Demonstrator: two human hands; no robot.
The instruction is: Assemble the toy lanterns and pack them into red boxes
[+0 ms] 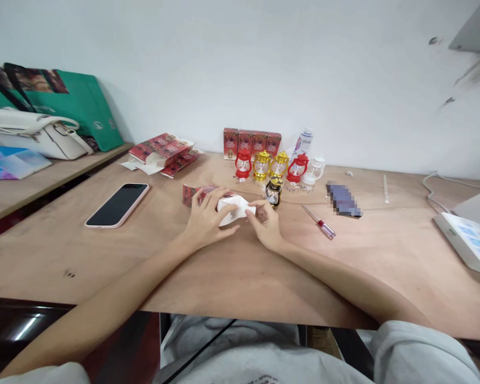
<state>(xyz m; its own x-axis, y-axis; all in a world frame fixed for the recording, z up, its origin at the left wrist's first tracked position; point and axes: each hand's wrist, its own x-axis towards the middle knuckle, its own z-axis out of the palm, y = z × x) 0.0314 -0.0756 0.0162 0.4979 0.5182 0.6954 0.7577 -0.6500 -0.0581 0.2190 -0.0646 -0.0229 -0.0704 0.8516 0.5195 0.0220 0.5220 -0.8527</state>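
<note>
A red printed carton (191, 195) with open white flaps lies across the middle of the table, between my hands. My left hand (206, 217) is wrapped round its body, thumb at the white end. The fingers of my right hand (265, 221) pinch a white flap at the carton's right end. Just behind my right hand stands a small black and gold lantern (273, 192). Farther back is a row of lanterns: a red one (243, 164), gold ones (261, 166), another red one (297, 168) and a white one (313, 172).
Several upright red boxes (245, 144) and a bottle (303, 142) stand by the wall. Flattened cartons (164, 152) lie back left, a phone (118, 206) at left. A screwdriver (320, 222) and a blurred dark item (343, 200) lie right, with a white device (468, 242) beyond.
</note>
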